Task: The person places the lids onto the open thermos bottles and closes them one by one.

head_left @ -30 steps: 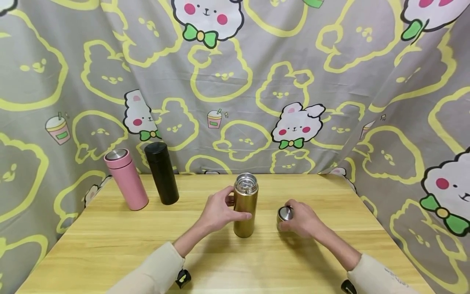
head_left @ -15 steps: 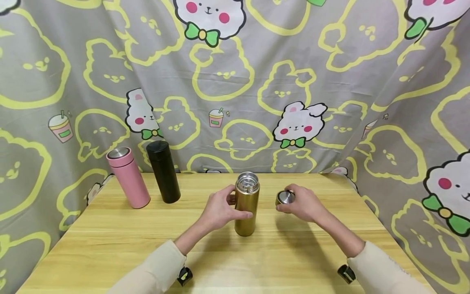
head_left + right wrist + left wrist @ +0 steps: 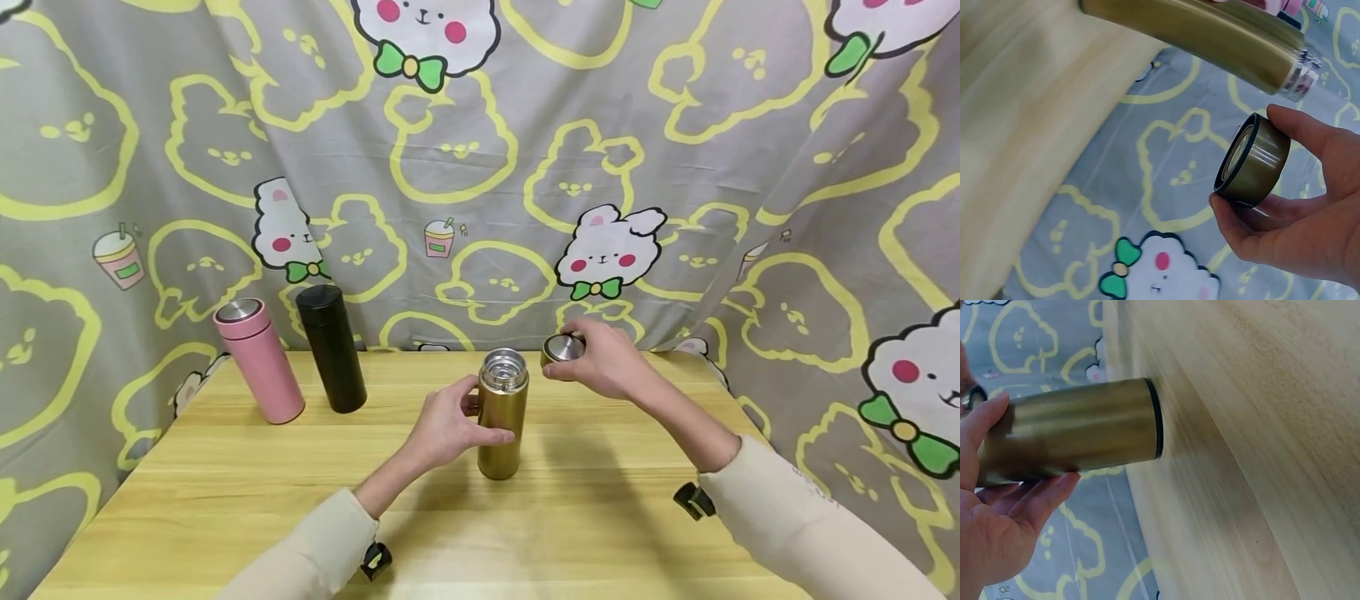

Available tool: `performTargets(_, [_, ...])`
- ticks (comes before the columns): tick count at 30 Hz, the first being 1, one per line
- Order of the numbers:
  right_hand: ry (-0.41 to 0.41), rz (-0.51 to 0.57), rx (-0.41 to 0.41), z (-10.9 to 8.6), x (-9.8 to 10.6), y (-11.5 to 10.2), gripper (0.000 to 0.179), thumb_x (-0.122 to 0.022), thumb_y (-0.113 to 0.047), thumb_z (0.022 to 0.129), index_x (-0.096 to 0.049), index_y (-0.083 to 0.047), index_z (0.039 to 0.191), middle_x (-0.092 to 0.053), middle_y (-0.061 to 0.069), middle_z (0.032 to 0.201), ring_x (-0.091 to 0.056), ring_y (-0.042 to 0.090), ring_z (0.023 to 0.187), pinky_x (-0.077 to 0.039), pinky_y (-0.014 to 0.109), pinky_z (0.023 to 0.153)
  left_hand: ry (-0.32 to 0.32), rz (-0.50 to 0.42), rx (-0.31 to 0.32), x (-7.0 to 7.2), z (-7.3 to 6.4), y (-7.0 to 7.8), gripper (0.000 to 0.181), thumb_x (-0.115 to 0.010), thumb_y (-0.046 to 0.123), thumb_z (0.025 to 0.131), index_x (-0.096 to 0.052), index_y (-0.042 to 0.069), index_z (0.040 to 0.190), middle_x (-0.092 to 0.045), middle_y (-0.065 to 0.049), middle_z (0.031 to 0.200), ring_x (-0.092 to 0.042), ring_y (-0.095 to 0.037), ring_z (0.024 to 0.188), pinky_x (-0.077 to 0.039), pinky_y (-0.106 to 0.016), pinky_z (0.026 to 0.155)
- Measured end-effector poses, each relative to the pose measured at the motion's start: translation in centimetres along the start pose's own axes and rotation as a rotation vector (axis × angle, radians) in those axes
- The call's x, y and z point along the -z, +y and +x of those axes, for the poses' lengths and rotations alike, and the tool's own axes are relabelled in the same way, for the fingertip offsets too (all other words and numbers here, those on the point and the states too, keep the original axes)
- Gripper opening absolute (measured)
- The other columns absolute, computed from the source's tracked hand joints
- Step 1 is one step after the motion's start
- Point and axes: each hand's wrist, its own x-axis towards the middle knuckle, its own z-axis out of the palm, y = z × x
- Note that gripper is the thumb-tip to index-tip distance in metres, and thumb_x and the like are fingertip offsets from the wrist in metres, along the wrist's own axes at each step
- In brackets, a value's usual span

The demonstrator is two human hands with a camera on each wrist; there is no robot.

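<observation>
A gold thermos flask (image 3: pixel 500 433) stands upright on the table with its steel mouth uncovered. My left hand (image 3: pixel 447 427) grips it round the body from the left, thumb across the front. In the left wrist view the flask's dark-rimmed base (image 3: pixel 1157 419) meets the wood. My right hand (image 3: pixel 611 362) holds the gold flask lid (image 3: pixel 562 350) by its sides, steel top up, in the air to the right of the flask's mouth. The right wrist view shows the lid (image 3: pixel 1263 165) pinched between thumb and fingers, apart from the threaded neck (image 3: pixel 1299 80).
A pink thermos (image 3: pixel 266 367) and a black thermos (image 3: pixel 333 354), both with lids on, stand at the back left of the wooden table (image 3: pixel 247 508). A grey patterned curtain (image 3: pixel 480 175) hangs behind the table and at its sides.
My right hand has raised the lid off the table and carried it up and slightly left, to about the height of the flask's mouth. The left hand and flask stay put.
</observation>
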Motion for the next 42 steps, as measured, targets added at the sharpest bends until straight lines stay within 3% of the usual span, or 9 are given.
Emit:
performTargets(5, [-0.009,-0.015,0.0,0.5,1.0,-1.6,0.068,-0.082,-0.04,0.08,-0.06,-0.002,0.132,-0.068,0.013,0.105,-0.062,0.026,0.09,-0.049,0.036,0.072,-0.003,0.009,0.0,-0.1,0.1,0.0,0.06,-0.097,0.037,0.065,-0.065,0.026,0.115,-0.075,0.002,0.114,-0.073,-0.017,0.105,-0.06,-0.039,0.088])
performTargets(13, [-0.007,0.001,0.023,1.1,2.3,-4.9,0.068,-0.083,-0.041,0.08,-0.059,-0.005,0.132,-0.068,0.009,0.106,-0.063,0.025,0.093,-0.051,0.038,0.077,0.002,0.017,0.004,0.1,0.0,0.0,0.059,-0.096,0.039,0.065,-0.065,0.027,0.114,-0.075,0.001,0.113,-0.073,-0.018,0.104,-0.06,-0.04,0.088])
performTargets(18, [-0.048,0.023,0.044,1.4,2.4,-6.4,0.068,-0.083,-0.039,0.08,-0.059,-0.005,0.134,-0.068,0.01,0.112,-0.063,0.026,0.096,-0.052,0.04,0.081,0.008,0.016,0.011,0.2,-0.1,0.0,0.06,-0.096,0.04,0.065,-0.065,0.028,0.115,-0.075,0.001,0.115,-0.073,-0.018,0.105,-0.06,-0.041,0.089])
performTargets(28, [-0.096,0.021,0.119,1.3,1.4,-6.9,0.064,-0.084,-0.036,0.08,-0.063,-0.006,0.132,-0.07,0.01,0.117,-0.065,0.023,0.098,-0.054,0.038,0.082,0.004,0.014,0.004,0.2,-0.1,-0.1,0.058,-0.096,0.039,0.065,-0.066,0.03,0.114,-0.076,0.002,0.112,-0.073,-0.015,0.104,-0.06,-0.039,0.089])
performTargets(42, [-0.142,0.052,0.133,1.0,0.3,-7.8,0.065,-0.086,-0.031,0.079,-0.062,-0.005,0.133,-0.07,0.011,0.12,-0.068,0.022,0.098,-0.057,0.033,0.079,0.004,0.024,-0.003,0.1,0.0,-0.2,0.057,-0.096,0.041,0.065,-0.065,0.032,0.113,-0.076,0.003,0.113,-0.073,-0.015,0.105,-0.06,-0.04,0.089])
